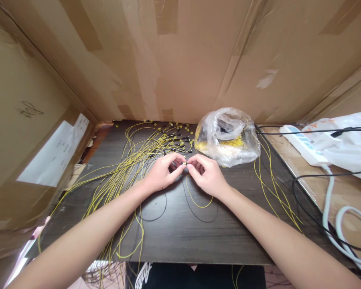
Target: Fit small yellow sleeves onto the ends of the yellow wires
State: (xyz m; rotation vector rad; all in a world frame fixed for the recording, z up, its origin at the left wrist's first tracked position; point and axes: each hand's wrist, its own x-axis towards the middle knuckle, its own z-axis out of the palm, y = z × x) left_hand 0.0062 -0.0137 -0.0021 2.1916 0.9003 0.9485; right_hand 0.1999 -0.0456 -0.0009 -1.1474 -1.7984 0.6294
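Note:
Above the middle of the dark table [180, 241], my left hand [165, 170] and my right hand [207, 174] meet fingertip to fingertip. Both pinch a small dark connector [184, 163] with a pale or brassy part in its middle. A thin yellow wire [198, 205] loops down below my right hand, and a thin black wire [165, 206] curves below my left. Just beyond my left hand spreads a bundle of yellow wires [117, 174] with small black ends and yellow bits. The fingers partly hide the connector.
A clear plastic bag [228, 156] with yellow pieces stands at the back right. More yellow wires [267, 176] lie right of it. A white power strip [303, 146] with a pale cord and black cables is at the far right. Cardboard walls [180, 72] enclose the back and sides.

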